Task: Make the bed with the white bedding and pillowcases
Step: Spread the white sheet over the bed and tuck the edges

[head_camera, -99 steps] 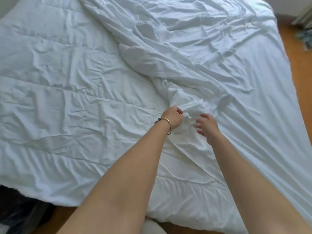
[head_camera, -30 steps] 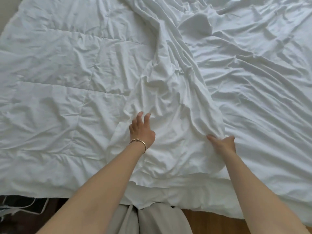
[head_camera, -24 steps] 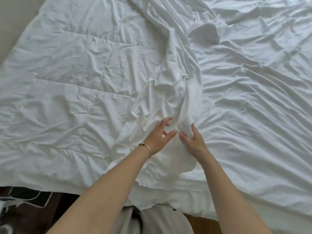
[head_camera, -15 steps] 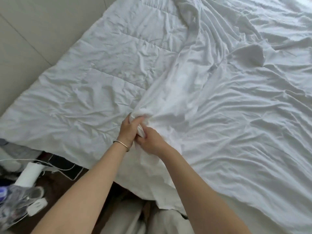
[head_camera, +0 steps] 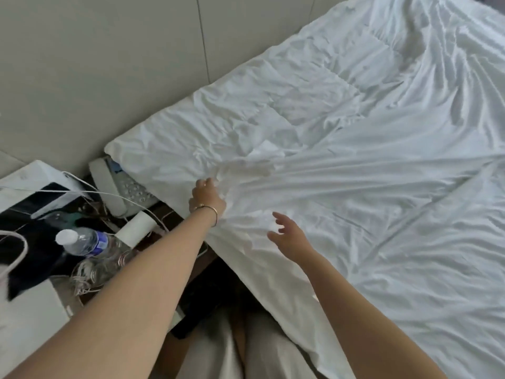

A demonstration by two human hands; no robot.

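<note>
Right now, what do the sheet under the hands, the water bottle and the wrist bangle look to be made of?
White sheet: thin woven fabric, probably cotton, matte; it pulls into fine creases where the left hand grips it.
Water bottle: clear thin plastic, glossy, with a white cap and blue label.
Bangle: slim, gold-toned, likely metal; too small to confirm.

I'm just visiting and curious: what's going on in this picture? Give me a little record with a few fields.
place: bed beside a grey wall
bedding: white sheet, wrinkled, pulled into taut folds
left hand: grips a bunch of the sheet near the bed's edge
right hand: fingers spread, holding nothing, just over the sheet
beside the bed: phone, water bottle, cables
pillowcases: none in view
</note>
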